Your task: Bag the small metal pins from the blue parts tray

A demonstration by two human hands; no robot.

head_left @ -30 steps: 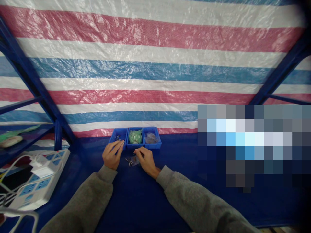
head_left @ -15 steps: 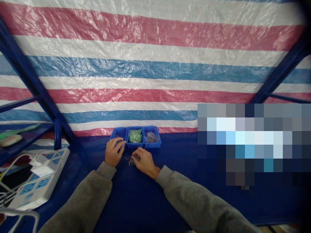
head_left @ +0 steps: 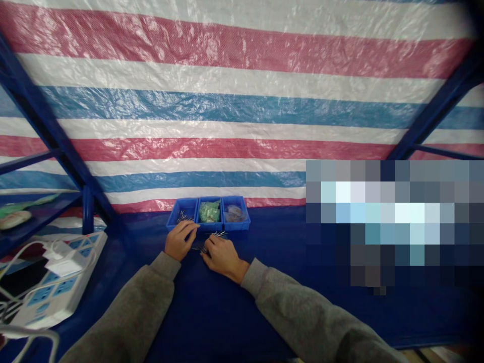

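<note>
My left hand [head_left: 180, 241] rests at the front edge of the left blue bin [head_left: 170, 222], its fingers stretched to the right, and I see nothing held in it. Inside that bin lie several thin, shiny metal pieces [head_left: 182, 214]. To its right, my right hand [head_left: 224, 258] is low over the table with its fingers curled down and in. Thin metal pieces [head_left: 201, 249] show at its fingertips, and what lies inside its grip is hidden. A few more slim metal pieces [head_left: 218, 234] lie just behind its knuckles.
The middle bin [head_left: 210, 228] holds green-and-white packets; the right bin [head_left: 242, 227] holds clear plastic bags. On the left lies a white power strip [head_left: 81, 282] with plugs and cables. Blue frame posts [head_left: 87, 209] and a striped tarp [head_left: 242, 146] enclose the blue table [head_left: 227, 322]. A blurred patch covers the right.
My left hand has drawn back from inside the left bin to its front edge, uncovering the metal pieces there. My right hand's fingers have curled lower, and metal pieces behind them now show more.
</note>
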